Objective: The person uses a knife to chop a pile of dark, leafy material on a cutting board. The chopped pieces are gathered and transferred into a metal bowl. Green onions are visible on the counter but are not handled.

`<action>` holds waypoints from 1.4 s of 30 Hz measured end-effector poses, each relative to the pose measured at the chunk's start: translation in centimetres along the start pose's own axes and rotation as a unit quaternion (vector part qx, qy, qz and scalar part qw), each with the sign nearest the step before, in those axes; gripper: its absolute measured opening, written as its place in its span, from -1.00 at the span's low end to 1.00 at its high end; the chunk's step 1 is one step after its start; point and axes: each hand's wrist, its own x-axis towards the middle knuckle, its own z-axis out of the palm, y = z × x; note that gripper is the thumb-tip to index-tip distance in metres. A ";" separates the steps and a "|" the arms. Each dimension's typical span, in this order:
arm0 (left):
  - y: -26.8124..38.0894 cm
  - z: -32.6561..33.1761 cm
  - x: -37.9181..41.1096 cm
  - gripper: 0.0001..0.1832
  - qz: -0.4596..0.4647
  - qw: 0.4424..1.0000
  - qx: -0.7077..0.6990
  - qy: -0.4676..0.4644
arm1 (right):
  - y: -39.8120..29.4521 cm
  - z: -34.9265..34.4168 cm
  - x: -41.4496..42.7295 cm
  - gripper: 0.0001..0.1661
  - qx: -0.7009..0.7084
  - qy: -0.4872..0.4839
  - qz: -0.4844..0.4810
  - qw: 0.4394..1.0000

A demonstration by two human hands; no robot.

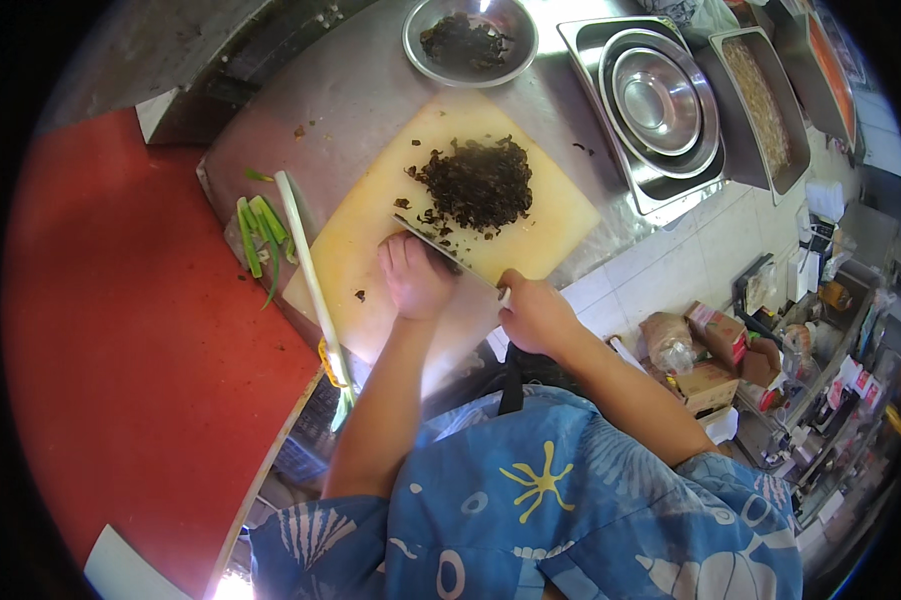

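Observation:
My right hand (536,311) grips the handle of a kitchen knife (450,253), its blade slanting up and left across the cutting board (563,225). My left hand (416,277) rests on the board close beside the blade, fingers curled. Something dark shows between that hand and the blade, and what lies under the fingers is hidden. Beyond the knife sits a heap of dark chopped food (480,184), which looks like wood ear fungus. Loose bits are scattered around it. A long pale scallion stalk (305,255) with a yellow band lies along the board's left edge.
Cut green scallion pieces (259,225) lie left of the board. A steel bowl (413,49) with more dark food stands behind it. Nested steel bowls (656,101) sit in a steel pan (641,199) at right, beside a food-filled pan (743,142). Cardboard boxes (709,382) stand on the floor.

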 end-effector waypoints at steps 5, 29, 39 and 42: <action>0.0 -1.8 0.6 -0.76 -0.020 0.997 -0.064 -0.025 | -0.7 -1.7 0.2 -0.57 0.008 0.013 -0.022 1.000; -1.5 -0.5 -0.9 -0.62 0.011 1.000 0.016 -0.014 | -2.1 -1.1 -2.8 -0.63 -0.003 -0.012 0.020 1.000; -1.3 -0.7 -0.8 -0.60 0.029 0.999 0.032 -0.031 | -2.5 0.2 -0.5 -0.59 0.021 0.011 0.022 0.999; -1.7 -0.4 -1.2 -0.58 0.021 0.999 0.014 -0.023 | -2.7 -0.5 -2.5 -0.59 0.015 -0.003 0.030 0.999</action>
